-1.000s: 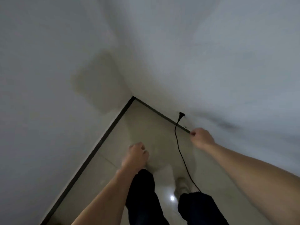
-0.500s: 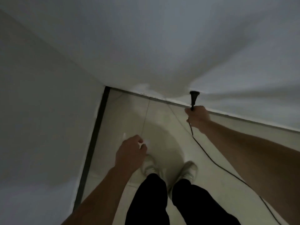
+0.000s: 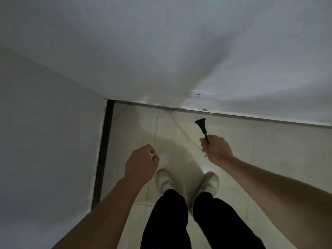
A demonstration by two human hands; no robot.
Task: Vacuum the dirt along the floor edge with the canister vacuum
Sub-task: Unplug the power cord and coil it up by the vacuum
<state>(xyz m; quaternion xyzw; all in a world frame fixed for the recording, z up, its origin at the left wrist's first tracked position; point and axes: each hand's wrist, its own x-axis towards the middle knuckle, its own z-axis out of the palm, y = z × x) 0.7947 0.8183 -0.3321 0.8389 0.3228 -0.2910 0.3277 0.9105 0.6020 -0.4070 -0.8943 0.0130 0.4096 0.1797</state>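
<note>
— Fingers of the right hand are wrapped tight round the neck of the black flared power plug, head pointing at the wall!
— Where's it sitting?
— In the air over the glossy beige floor tiles, near the white wall socket, not touching it.
— And the left hand?
— Fingers curled in. Gripping anything? Can't tell. It's above the pale trainers.

hands: 2 | plug: 1 | shoes: 2 | wall socket: 1 | walls: 2
</note>
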